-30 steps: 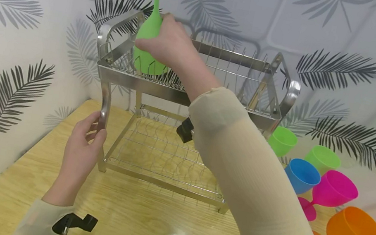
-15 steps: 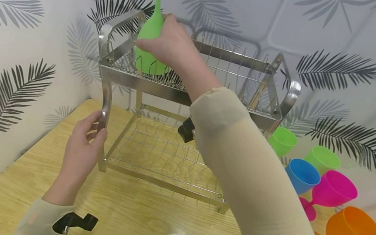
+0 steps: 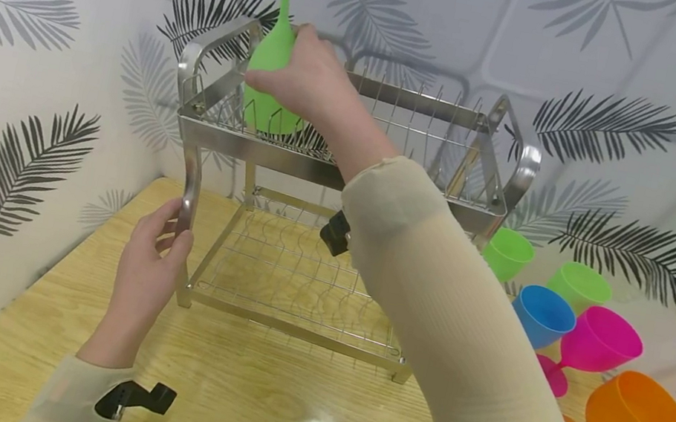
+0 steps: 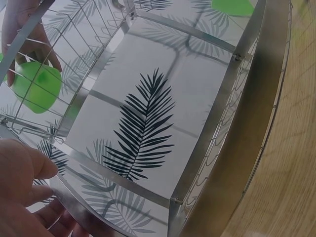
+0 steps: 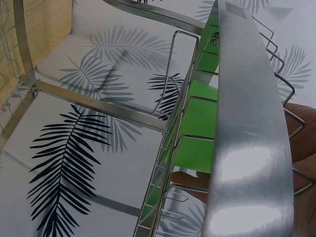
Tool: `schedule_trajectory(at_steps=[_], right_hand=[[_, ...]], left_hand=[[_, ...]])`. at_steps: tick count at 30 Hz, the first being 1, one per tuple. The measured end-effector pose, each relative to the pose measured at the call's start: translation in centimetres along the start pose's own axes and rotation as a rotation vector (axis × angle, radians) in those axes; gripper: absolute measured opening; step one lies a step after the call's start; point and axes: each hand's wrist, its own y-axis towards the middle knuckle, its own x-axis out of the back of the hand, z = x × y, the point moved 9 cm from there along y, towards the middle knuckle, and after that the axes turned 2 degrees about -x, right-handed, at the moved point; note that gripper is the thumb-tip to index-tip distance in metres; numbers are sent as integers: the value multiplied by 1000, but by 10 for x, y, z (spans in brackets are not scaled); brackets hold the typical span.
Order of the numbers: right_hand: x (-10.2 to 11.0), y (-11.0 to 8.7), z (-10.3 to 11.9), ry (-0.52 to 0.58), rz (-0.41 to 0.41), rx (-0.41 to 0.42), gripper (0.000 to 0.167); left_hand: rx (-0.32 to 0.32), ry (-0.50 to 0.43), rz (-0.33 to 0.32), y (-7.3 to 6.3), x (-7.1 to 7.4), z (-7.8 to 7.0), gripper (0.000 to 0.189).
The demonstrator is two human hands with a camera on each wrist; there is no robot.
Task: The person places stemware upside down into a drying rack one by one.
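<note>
A green goblet (image 3: pixel 271 52) stands upside down in the left end of the upper tier of a metal dish rack (image 3: pixel 253 152), its round foot on top. My right hand (image 3: pixel 320 83) grips the bowl from the right. Wires cross in front of the bowl's lower part. Lower down, my left hand (image 3: pixel 146 275) holds the rack's front left leg, the thumb on one side and the fingers on the other. From below, the left wrist view shows the green bowl (image 4: pixel 42 89) through the wires. In the right wrist view the rack's front rail (image 5: pixel 252 123) hides most of my right hand.
Right of the rack stand an orange goblet (image 3: pixel 638 411), a pink goblet (image 3: pixel 603 341), a blue goblet (image 3: pixel 542 316) and two green ones, one green goblet (image 3: pixel 509 252) partly behind the rack. A leaf-patterned wall rises behind the wooden table (image 3: pixel 250 399).
</note>
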Motion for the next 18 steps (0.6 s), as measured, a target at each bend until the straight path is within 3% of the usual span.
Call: schedule_trajectory(at_steps=[18], right_hand=[[8,-4,1,-38,-27,-12,109]], left_hand=[[9,14,-4,0,-1,-2,51]])
